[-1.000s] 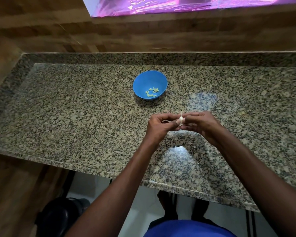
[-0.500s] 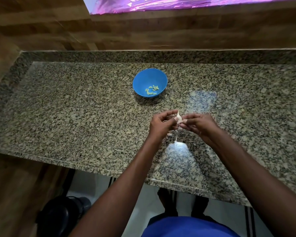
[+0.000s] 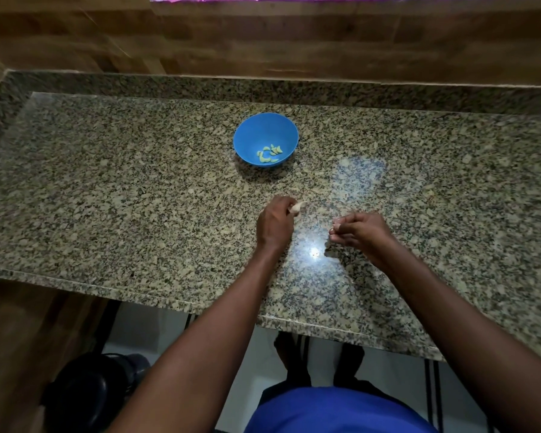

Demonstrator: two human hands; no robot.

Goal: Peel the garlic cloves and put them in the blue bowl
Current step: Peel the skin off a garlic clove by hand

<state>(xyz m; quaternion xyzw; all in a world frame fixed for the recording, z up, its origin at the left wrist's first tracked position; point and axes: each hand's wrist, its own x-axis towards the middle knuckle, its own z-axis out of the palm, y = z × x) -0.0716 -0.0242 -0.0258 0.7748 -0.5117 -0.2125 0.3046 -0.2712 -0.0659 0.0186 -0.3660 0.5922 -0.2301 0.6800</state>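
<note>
I see the blue bowl (image 3: 265,137) on the granite counter (image 3: 107,198), w/ several peeled cloves (image 3: 270,154) at its bottom. My left hand (image 3: 275,225) grips a garlic clove (image 3: 298,207), fingers curled, just below the bowl. Right hand (image 3: 361,232): fingertips bunched together, can't tell if pinching skin; too small.

One head-worn wide-angle view, looking forward and steeply down — granite counter (image 3: 138,214) filling the middle, its near edge close below, wooden wall (image 3: 263,35) beyond it
</note>
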